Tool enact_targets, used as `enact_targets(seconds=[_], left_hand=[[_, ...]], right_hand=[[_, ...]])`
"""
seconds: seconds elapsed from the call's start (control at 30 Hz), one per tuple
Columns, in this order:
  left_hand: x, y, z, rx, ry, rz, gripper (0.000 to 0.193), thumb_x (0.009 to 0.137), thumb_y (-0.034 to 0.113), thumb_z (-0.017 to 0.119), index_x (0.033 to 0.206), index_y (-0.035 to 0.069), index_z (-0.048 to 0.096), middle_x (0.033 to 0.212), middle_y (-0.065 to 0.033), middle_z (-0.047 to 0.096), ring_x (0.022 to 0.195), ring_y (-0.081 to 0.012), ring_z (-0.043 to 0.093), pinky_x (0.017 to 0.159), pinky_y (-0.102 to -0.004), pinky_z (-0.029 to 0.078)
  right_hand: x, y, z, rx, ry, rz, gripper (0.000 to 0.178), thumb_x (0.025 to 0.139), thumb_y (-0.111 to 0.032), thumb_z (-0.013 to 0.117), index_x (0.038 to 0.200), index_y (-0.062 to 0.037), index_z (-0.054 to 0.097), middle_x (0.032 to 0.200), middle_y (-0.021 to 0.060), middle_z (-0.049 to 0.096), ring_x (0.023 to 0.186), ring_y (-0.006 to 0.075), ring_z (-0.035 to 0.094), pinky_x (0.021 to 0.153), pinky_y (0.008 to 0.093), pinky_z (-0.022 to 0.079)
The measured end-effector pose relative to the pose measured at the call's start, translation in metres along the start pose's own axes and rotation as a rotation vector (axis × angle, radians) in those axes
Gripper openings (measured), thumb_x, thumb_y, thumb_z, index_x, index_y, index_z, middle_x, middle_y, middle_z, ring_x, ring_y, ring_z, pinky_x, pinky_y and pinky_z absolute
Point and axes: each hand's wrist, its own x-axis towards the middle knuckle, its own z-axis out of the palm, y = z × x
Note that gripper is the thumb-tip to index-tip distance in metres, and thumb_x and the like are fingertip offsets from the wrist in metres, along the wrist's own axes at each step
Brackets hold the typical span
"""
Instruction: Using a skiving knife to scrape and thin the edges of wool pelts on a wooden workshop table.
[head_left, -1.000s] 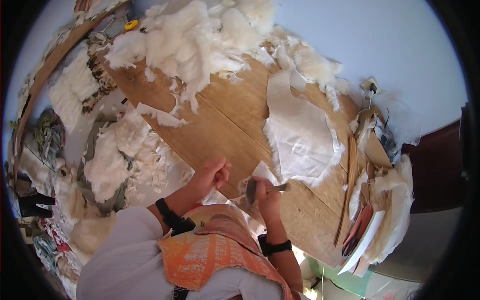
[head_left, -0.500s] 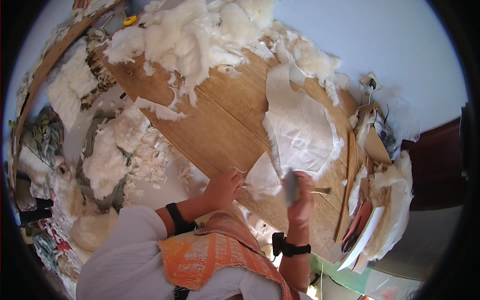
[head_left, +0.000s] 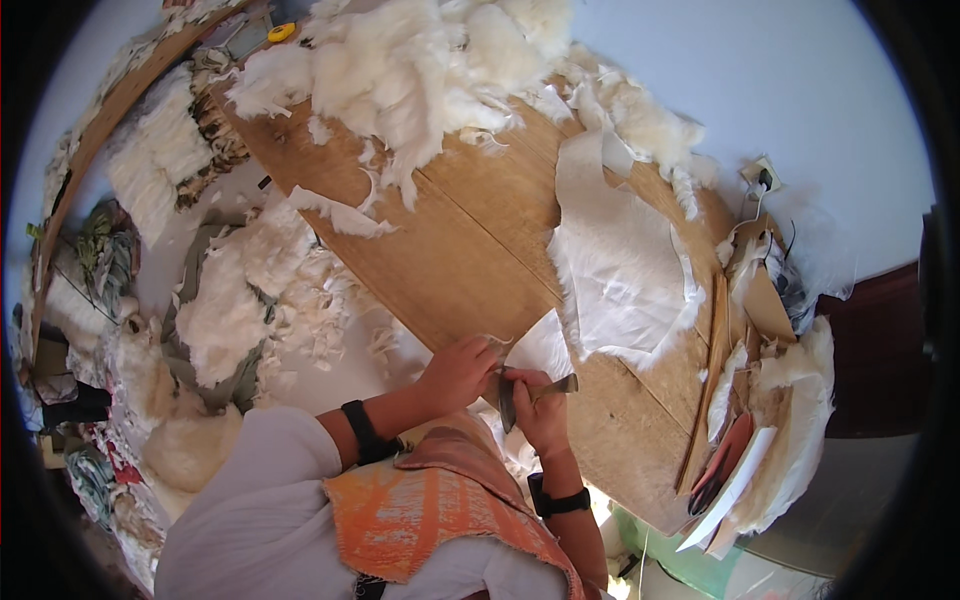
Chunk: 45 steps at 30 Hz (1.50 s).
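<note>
Just below and right of frame centre, the small white hide piece (head_left: pixel 540 347) lies at the near edge of the wooden table (head_left: pixel 445 265), probably there so both hands reach it with bent elbows.

Right hand (head_left: pixel 540 412): fingers wrapped round a broad-bladed hand knife (head_left: pixel 507 400), grey blade toward the body, flared butt jutting right. I read it as a compact grip, suited to short strokes.

Left hand (head_left: pixel 460 378): fingers curled in beside the blade, apparently steadying the hide's near corner; I cannot tell from up here whether they pinch it. A thin pale strip (head_left: pixel 497 339) curls above the fingertips.

Right of centre, beyond the piece, a larger hide (head_left: pixel 625 275) lies smooth side up with wool fringing its edges, presumably wool down so it sits flat.

Top of frame: a fleece heap (head_left: pixel 400 75) near the wall, likely out of the hands' way. Yellow tape measure (head_left: pixel 281 32) at upper left. Left of centre, below table level, a pile of wool scraps (head_left: pixel 235 305).

Lower centre: orange-patterned apron (head_left: pixel 430 510), I suppose against loose fibre.
</note>
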Motion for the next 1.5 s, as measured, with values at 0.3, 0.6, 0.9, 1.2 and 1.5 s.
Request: enact_targets(seconds=[0.3, 0.6, 0.9, 1.2, 1.5], left_hand=[[0.000, -0.002, 0.001, 0.045, -0.034, 0.024, 0.018, 0.078, 0.009, 0.063, 0.093, 0.003, 0.055, 0.099, -0.0172, 0.052, 0.091, -0.0358, 0.055, 0.073, -0.0436, 0.047], [-0.001, 0.001, -0.003, 0.009, -0.002, 0.044, 0.014, 0.079, 0.008, 0.062, 0.091, 0.004, 0.055, 0.093, -0.0146, 0.051, 0.085, -0.0345, 0.054, 0.068, -0.0417, 0.047], [-0.006, -0.033, -0.084, -0.466, -1.015, -0.068, 0.016, 0.083, 0.020, 0.069, 0.086, 0.005, 0.065, 0.081, -0.0084, 0.061, 0.069, -0.0169, 0.059, 0.064, -0.0321, 0.046], [0.033, -0.136, -0.139, 0.695, 0.425, -0.153, 0.016, 0.079, 0.013, 0.060, 0.094, 0.005, 0.059, 0.096, -0.0103, 0.054, 0.097, -0.0307, 0.054, 0.077, -0.0405, 0.048], [-0.037, -0.146, -0.207, 0.383, -0.259, -0.574, 0.026, 0.078, 0.024, 0.066, 0.096, 0.007, 0.061, 0.093, -0.0129, 0.063, 0.089, -0.0314, 0.061, 0.075, -0.0421, 0.049]], right_hand=[[0.007, -0.014, 0.003, -0.059, 0.005, 0.167, 0.015, 0.087, -0.009, 0.055, 0.094, -0.0020, 0.066, 0.086, 0.0148, 0.068, 0.081, 0.0288, 0.067, 0.073, 0.0360, 0.051], [-0.002, -0.006, 0.019, -0.112, 0.165, 0.091, 0.012, 0.086, -0.008, 0.057, 0.091, -0.0035, 0.067, 0.087, 0.0134, 0.068, 0.080, 0.0298, 0.066, 0.071, 0.0362, 0.052], [-0.004, 0.000, 0.014, -0.110, 0.153, -0.047, 0.012, 0.084, -0.005, 0.058, 0.088, -0.0021, 0.069, 0.086, 0.0135, 0.068, 0.082, 0.0300, 0.066, 0.073, 0.0375, 0.052], [-0.002, -0.006, 0.006, -0.113, 0.035, 0.063, 0.016, 0.086, -0.007, 0.055, 0.091, -0.0001, 0.068, 0.090, 0.0164, 0.068, 0.085, 0.0311, 0.066, 0.077, 0.0372, 0.051], [0.001, -0.007, 0.004, -0.081, 0.010, 0.069, 0.018, 0.087, -0.005, 0.052, 0.093, 0.0022, 0.067, 0.090, 0.0174, 0.068, 0.085, 0.0299, 0.066, 0.078, 0.0363, 0.051]])
